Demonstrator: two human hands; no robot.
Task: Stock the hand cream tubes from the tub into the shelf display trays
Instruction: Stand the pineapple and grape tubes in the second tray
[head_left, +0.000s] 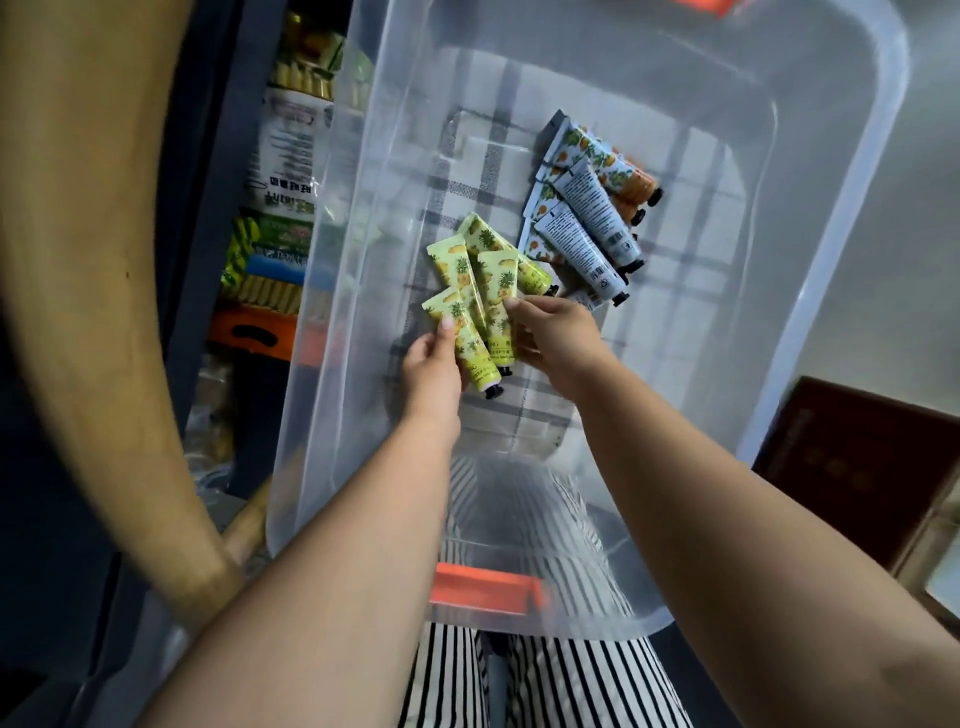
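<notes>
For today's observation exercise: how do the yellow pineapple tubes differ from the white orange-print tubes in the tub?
The yellow pineapple tubes are gathered in both hands, left hand and right hand; the white orange-print tubes lie untouched on the tub floor. The yellow ones fan out near the hands; the white ones lie roughly parallel, farther away. Both have dark caps.

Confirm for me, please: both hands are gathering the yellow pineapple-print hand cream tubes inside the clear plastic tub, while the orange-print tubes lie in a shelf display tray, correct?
Not quite. The head view shows the orange-print tubes lying loose in the same clear plastic tub, not in a shelf display tray. The rest holds: the left hand and right hand are gathering the yellow pineapple-print hand cream tubes inside that tub.
</notes>
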